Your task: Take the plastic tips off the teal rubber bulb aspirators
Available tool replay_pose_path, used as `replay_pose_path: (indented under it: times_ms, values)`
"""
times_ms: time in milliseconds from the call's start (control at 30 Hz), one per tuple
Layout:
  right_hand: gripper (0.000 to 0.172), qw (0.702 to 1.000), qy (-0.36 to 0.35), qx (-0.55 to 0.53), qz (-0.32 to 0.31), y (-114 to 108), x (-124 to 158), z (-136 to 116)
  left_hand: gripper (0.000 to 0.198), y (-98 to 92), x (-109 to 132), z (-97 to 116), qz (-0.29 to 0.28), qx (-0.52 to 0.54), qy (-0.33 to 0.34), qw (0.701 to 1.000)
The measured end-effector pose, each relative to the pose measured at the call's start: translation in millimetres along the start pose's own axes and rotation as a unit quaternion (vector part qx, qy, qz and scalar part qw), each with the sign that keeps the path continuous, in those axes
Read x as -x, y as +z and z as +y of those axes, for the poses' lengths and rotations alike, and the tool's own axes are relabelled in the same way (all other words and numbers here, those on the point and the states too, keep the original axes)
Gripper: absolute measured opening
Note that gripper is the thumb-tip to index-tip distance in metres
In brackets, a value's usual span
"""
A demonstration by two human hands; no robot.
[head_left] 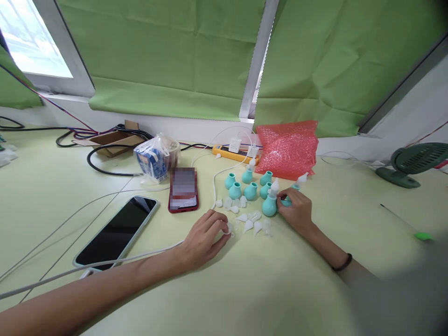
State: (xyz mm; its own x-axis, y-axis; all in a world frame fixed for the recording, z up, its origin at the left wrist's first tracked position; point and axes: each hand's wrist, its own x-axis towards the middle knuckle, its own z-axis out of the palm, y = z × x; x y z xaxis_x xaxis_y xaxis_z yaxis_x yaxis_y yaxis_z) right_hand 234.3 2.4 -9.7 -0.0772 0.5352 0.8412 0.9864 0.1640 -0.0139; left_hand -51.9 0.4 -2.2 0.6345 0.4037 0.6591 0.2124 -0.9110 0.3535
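On the pale tabletop (245,289): red bubble-wrap bag (287,151) at back, dark-screened phone (117,231) left. Left hand (206,237) pinching a small clear piece (230,228); right hand (297,211), fingertips against the front teal bulb (269,206), can't tell if gripped. That one's upright, white nozzle (274,186) on top, other teal bulbs (250,191) behind. Loose white tips (248,226) between hands.

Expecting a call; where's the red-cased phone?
In the head view, the red-cased phone lies left of centre, beyond the left hand, right of the pale-cased phone.
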Motion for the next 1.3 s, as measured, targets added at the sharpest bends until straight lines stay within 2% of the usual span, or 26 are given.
replay_pose_path:
  times_ms: [133,233,300,367,400,467,567,633,700,800,867,1033,1167,1300]
  values:
    - [0.014,0.999,-0.017,-0.011,0.037,-5.6,-4.8,1.4,0.012,-2.5,1.2,1.3,-0.019,0.020,-0.008,1.000]
    - [0.015,0.994,-0.020,-0.023,0.109,-16.4,-11.9,-1.2,0.023,-4.2,2.4,2.8,-0.047,0.013,0.001,0.999]
    - [0.018,0.983,-0.037,-0.060,0.168,-24.9,-14.4,-10.2,0.024,-4.1,3.1,2.8,-0.056,0.001,0.014,0.998]
    - [0.023,0.973,-0.061,-0.115,0.192,-32.4,-12.0,-27.9,0.022,-2.7,3.5,1.8,-0.053,-0.009,0.020,0.998]
    - [0.025,0.969,-0.070,-0.146,0.185,-35.4,-8.8,-39.6,0.020,-1.8,3.6,1.1,-0.048,-0.011,0.021,0.999]
    - [0.026,0.968,-0.070,-0.208,0.126,-40.0,0.5,-65.4,0.016,0.0,3.5,-0.5,-0.037,-0.010,0.020,0.999]
    - [0.028,0.944,-0.097,-0.314,-0.018,-44.3,14.0,-97.1,0.013,1.4,3.1,-1.5,-0.020,0.001,0.016,1.000]
    - [0.037,0.927,-0.096,-0.360,-0.052,-46.0,18.5,-107.3,0.011,1.4,3.4,-1.1,-0.004,0.013,0.014,1.000]
    - [0.044,0.915,-0.067,-0.392,-0.066,-46.6,19.5,-110.2,0.010,1.4,4.0,-0.2,0.022,0.031,0.013,0.999]
    - [0.042,0.900,-0.036,-0.421,-0.105,-45.1,19.3,-109.6,0.012,1.3,5.2,1.3,0.053,0.065,0.019,0.996]
    - [0.040,0.899,-0.041,-0.417,-0.123,-42.9,20.1,-109.4,0.012,1.1,5.4,2.2,0.052,0.081,0.021,0.995]
    - [0.027,0.922,-0.055,-0.347,-0.164,-39.9,22.8,-110.3,0.016,0.0,2.0,1.9,0.056,0.083,-0.012,0.995]
    - [0.029,0.924,-0.041,-0.363,-0.114,-43.2,23.3,-109.2,0.017,-1.5,-2.7,-0.1,0.088,0.082,-0.073,0.990]
    - [0.036,0.921,-0.033,-0.378,-0.084,-46.3,21.7,-107.3,0.018,-4.7,-5.6,0.3,0.046,0.149,-0.093,0.983]
